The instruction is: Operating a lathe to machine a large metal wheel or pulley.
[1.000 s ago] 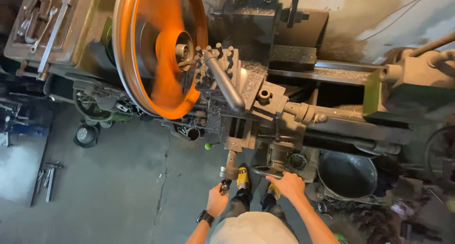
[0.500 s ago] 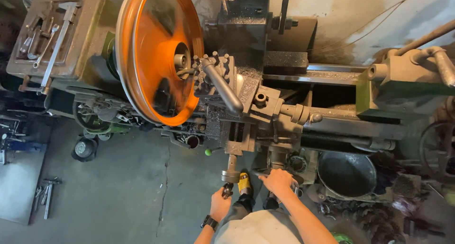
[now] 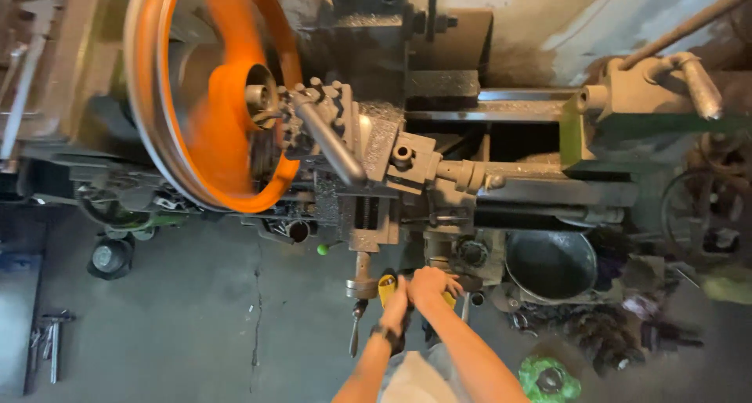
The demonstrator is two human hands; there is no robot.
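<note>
I look down on an old grey lathe (image 3: 439, 176). A big orange wheel (image 3: 211, 97) spins blurred on its left end. The tool post (image 3: 329, 129) with a long lever sits against the wheel's hub. My right hand (image 3: 429, 281) is closed over a handwheel under the carriage apron, hiding most of it. My left hand (image 3: 397, 303), a black watch on its wrist, presses against the right hand from the left; its fingers are hidden. A yellow part (image 3: 385, 287) shows just left of it, and a crank handle (image 3: 359, 289) hangs further left.
A dark metal bucket (image 3: 552, 266) stands right of my hands under the lathe bed. The green-painted tailstock (image 3: 627, 113) is at the right. Metal swarf and a green round object (image 3: 548, 379) lie on the floor at lower right. Hand tools (image 3: 51, 340) lie at lower left.
My left hand has left the crank handle and moved right, up against my right hand. The view has come closer to the lathe. The orange wheel keeps turning.
</note>
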